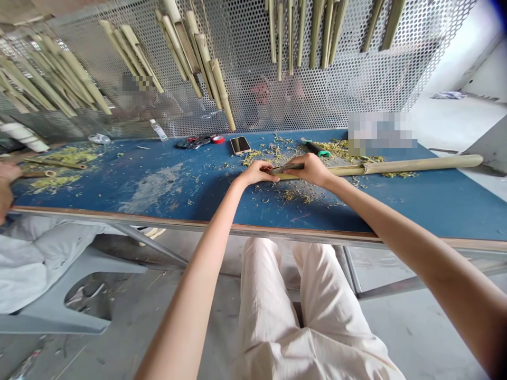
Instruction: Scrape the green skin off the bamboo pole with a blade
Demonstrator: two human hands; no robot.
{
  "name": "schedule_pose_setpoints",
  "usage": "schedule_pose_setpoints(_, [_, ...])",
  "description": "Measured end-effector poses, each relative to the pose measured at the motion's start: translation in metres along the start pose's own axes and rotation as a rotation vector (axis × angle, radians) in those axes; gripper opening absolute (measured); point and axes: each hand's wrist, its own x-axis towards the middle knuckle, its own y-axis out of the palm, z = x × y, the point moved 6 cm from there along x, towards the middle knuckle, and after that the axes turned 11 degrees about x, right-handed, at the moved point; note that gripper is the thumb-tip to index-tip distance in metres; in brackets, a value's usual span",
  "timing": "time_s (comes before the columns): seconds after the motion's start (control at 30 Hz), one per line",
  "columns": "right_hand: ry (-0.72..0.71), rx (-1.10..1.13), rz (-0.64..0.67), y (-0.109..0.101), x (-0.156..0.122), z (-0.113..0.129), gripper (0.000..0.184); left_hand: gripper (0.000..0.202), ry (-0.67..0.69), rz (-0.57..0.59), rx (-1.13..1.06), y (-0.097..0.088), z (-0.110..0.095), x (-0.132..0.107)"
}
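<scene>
A long pale-green bamboo pole (pixel 420 164) lies along the table to the right, and its left end runs beneath my hands. My right hand (pixel 311 169) is closed around a thin grey metal blade (pixel 284 168), which rests against the bamboo. At the pole's left end my left hand (pixel 256 173) is closed, its thumb along the bamboo and its fingers by the blade's tip. Whether those fingers also press on the blade cannot be made out. Yellow-green shavings (pixel 299 196) are scattered around both hands.
Behind my hands lie a black-and-green handled tool (pixel 317 149), a phone (pixel 240 145) and red tape (pixel 217 140). A plastic bottle (pixel 158 130) stands near the perforated metal screen (pixel 245 68), where bamboo pieces (pixel 224 95) hang. At left, another person's hand (pixel 7 179) is near cut bamboo.
</scene>
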Motion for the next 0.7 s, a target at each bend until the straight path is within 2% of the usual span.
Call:
schedule_pose_setpoints(0.1, [0.004, -0.001, 0.048, -0.003, -0.001, 0.0, 0.039, 0.049, -0.003, -0.026, 0.007, -0.002, -0.001, -0.001])
schedule_pose_setpoints(0.37, [-0.008, -0.105, -0.014, -0.001, 0.0, 0.005, 0.034, 0.045, -0.02, -0.015, 0.005, -0.001, 0.0, 0.001])
schedule_pose_setpoints(0.47, [0.042, -0.098, 0.025, -0.015, -0.001, -0.003, 0.037, 0.046, -0.028, -0.015, 0.0, -0.004, -0.001, -0.001])
schedule_pose_setpoints(0.6, [0.107, -0.095, 0.032, -0.038, -0.005, -0.017, 0.04, 0.047, -0.084, 0.041, 0.012, -0.01, 0.002, -0.007])
schedule_pose_setpoints(0.7, [0.118, -0.097, -0.021, -0.04, -0.007, -0.016, 0.034, 0.043, -0.127, 0.033, 0.031, -0.022, 0.007, -0.012])
